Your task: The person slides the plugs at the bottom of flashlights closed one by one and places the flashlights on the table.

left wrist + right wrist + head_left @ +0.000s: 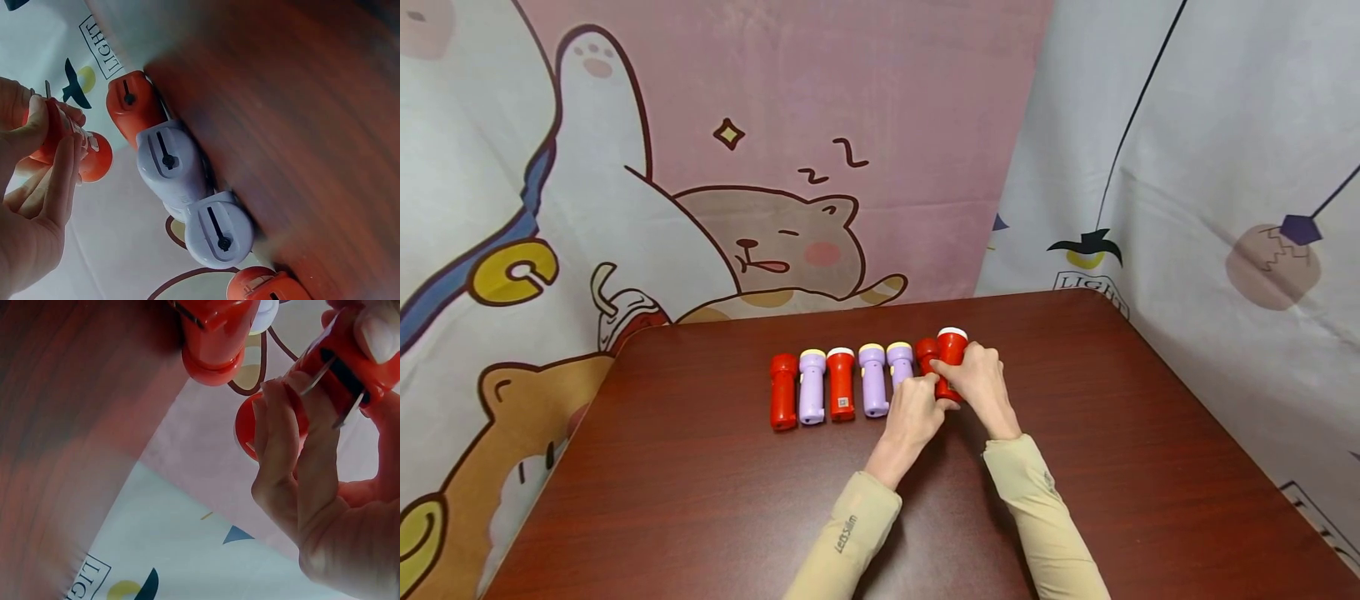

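Observation:
Both hands are on a red flashlight [952, 342] with a white rim, at the right end of a row. The left hand [916, 408] pinches its tail end. From the right side, the right hand [981, 382] grips its body, fingers curled along it. In the right wrist view, two metal prongs [350, 409] stick out of the tail near the left thumb [377, 334]. Just left of the held one lies another red flashlight [927, 350], partly hidden by the hands. A purple flashlight [900, 358] with a yellow rim is beside that, its lower part covered by the left hand.
Further left in the row are a purple flashlight [873, 379], a red one with a white rim [841, 379], another purple flashlight [812, 387] and a plain red flashlight [783, 392]. The brown table [715, 500] meets cartoon-printed cloth [887, 100] at its back.

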### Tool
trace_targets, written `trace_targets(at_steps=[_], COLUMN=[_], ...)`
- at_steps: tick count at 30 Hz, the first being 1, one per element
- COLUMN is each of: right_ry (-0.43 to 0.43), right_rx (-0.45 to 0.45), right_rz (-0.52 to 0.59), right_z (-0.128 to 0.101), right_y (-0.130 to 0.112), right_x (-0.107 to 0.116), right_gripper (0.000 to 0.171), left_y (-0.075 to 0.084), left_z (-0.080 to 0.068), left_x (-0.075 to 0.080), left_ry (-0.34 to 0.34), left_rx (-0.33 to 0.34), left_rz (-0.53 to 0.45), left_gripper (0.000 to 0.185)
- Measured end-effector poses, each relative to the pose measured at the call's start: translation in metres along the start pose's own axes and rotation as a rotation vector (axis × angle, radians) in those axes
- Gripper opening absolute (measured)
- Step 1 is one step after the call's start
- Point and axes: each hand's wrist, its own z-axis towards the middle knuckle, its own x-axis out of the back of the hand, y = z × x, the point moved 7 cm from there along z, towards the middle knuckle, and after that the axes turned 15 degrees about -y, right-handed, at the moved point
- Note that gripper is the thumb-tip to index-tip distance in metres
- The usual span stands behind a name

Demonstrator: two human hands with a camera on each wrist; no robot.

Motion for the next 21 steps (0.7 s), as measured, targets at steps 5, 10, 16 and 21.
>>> trace_targets(at_steps=[5,10,16,21], right_ry=[0.004,-0.005,-0.011,-0.01], right_rx=[-0.005,-0.018,-0.03,-0.032], right_rz=[-0.003,0.002,0.006,0.004], right_z=[-0.0002,-0.0012,-0.0023,-0.0022], right_y=[-0.0014,-0.0022,-0.0031,-0.0034], right_x=[-0.0015,-0.0027,-0.0023,-0.0018], right_gripper=[0.044,0.045,0.045,0.046], left_y=[-0.0019,-0.0025,-0.0017,-0.0009], left_z=[-0.0003,-0.0003,-0.0002,-0.0004], left_x=[-0.0002,-0.0001,0.0008,0.0013], left_ry=[-0.005,-0.006,0.004,0.016], left_rx=[0.0,0.001,-0.001,-0.013], left_rz=[-0.007,-0.005,0.008,0.012], left_gripper=[0.024,0.023,0.023,0.022])
